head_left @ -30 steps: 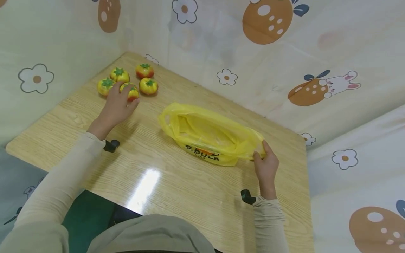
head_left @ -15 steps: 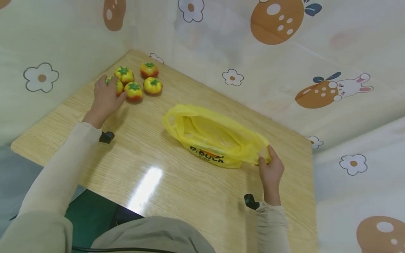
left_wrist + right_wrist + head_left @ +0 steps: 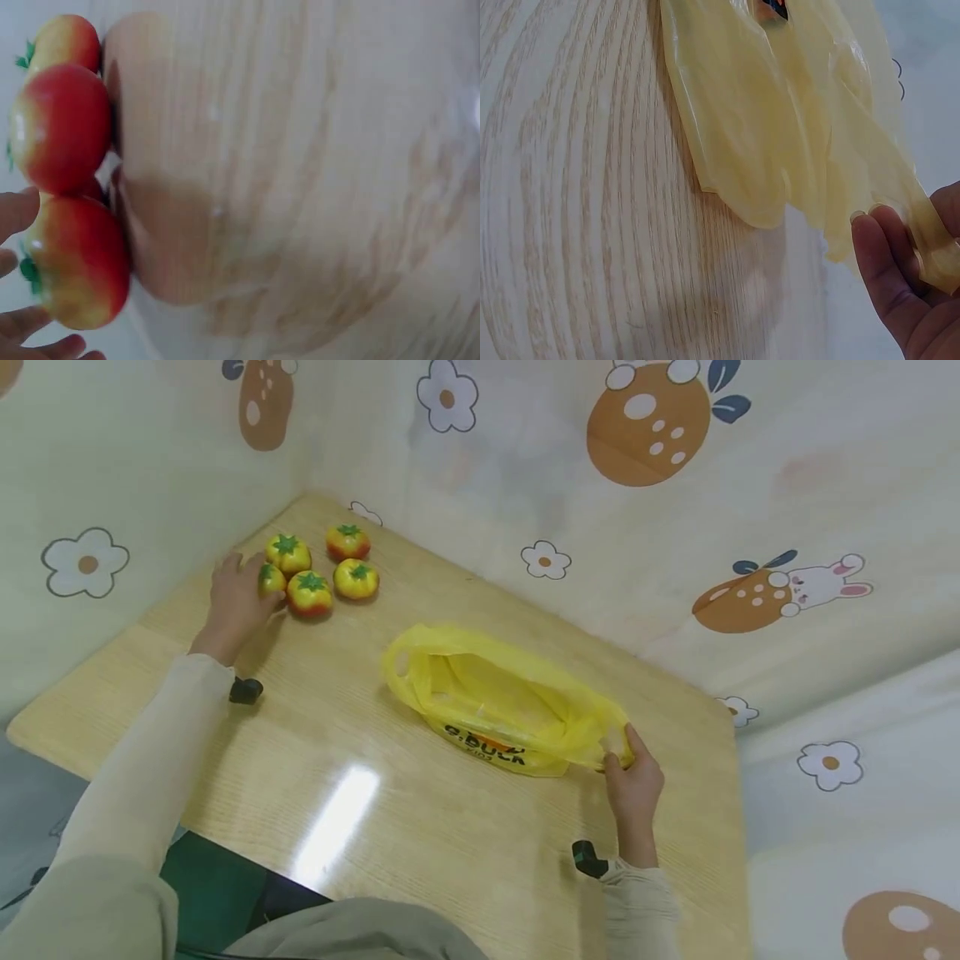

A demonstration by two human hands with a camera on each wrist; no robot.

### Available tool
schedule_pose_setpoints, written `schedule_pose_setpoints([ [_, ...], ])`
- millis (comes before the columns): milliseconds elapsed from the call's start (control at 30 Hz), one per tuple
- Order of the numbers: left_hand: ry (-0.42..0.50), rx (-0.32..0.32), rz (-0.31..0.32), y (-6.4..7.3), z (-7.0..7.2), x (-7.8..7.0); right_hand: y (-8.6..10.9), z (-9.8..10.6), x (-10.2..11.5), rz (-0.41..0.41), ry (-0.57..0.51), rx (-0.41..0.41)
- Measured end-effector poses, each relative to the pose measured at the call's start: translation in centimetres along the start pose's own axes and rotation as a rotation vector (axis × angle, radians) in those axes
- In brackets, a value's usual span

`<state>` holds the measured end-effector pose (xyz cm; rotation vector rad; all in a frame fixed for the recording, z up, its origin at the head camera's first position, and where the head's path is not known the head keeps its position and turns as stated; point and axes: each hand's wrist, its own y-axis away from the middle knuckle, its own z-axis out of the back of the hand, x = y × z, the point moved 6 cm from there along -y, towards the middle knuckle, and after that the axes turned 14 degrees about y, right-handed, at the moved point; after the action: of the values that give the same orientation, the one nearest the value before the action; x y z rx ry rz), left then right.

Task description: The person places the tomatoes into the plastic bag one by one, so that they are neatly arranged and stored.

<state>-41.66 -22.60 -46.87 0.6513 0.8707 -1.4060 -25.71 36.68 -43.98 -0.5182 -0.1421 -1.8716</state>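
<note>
Wood table (image 3: 450, 835): five yellow-red fruits (image 3: 310, 594) all outside yellow bag (image 3: 498, 697), left hand (image 3: 235, 602) spread wide at one, right hand (image 3: 636, 787) pinching bag's handle end.

The head view is evenly lit though slightly muted, with one white streak of glare on the near part of the surface (image 3: 450, 835). Soft shadows fall beside the left hand (image 3: 235, 597) and right wrist (image 3: 637, 843). The left wrist view is dimmer, hazy and soft, the fruit (image 3: 64, 127) lightly blurred; the right wrist view looks sharper, the bag (image 3: 742, 112) pale.
</note>
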Motion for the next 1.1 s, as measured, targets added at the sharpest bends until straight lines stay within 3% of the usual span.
schedule_pose_setpoints([
  [167,0.032,0.006,-0.022,0.5,-0.3,0.2,0.1,0.1,-0.5,-0.006,0.016,0.006],
  [433,0.049,-0.056,-0.076,1.7,-0.3,0.2,0.6,0.3,-1.0,-0.040,-0.035,0.048],
  [633,0.091,-0.045,-0.055,3.0,-0.4,-0.1,0.5,0.5,-0.1,-0.027,-0.083,0.092],
  [733,0.108,-0.081,-0.051,3.8,-0.3,-0.2,0.7,-0.2,0.0,-0.042,-0.119,0.129],
  [867,0.135,-0.151,-0.063,5.1,-0.2,-2.1,0.4,-0.4,0.2,-0.057,-0.159,0.147],
  [1100,0.212,-0.329,-0.142,8.2,-0.6,-7.6,-0.6,-0.2,1.0,-0.078,-0.209,0.210],
])
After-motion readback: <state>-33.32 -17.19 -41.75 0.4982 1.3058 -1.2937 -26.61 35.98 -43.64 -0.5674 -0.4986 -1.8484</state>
